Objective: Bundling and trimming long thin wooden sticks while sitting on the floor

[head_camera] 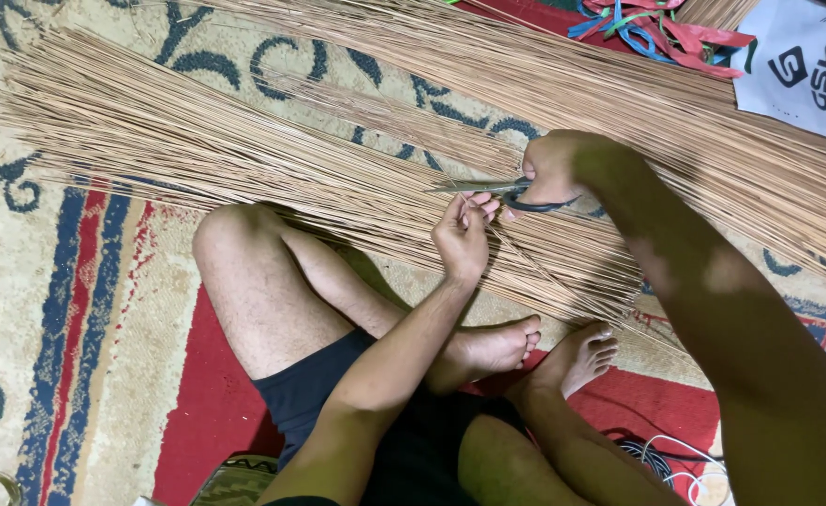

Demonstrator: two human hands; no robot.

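My right hand (555, 167) grips a pair of scissors (488, 188) whose blades point left over a wide spread of thin tan sticks (244, 159). My left hand (462, 234) sits just below the blades, its fingers pinching a thin stick near the scissor tips. I am seated on the floor with my legs crossed under the hands.
A second thick bundle of sticks (638, 103) runs across the top right. Red, blue and green bands (661, 28) lie at the top, beside a white bag (806, 66). A patterned carpet (57, 309) covers the floor. White cables (685, 459) lie at the bottom right.
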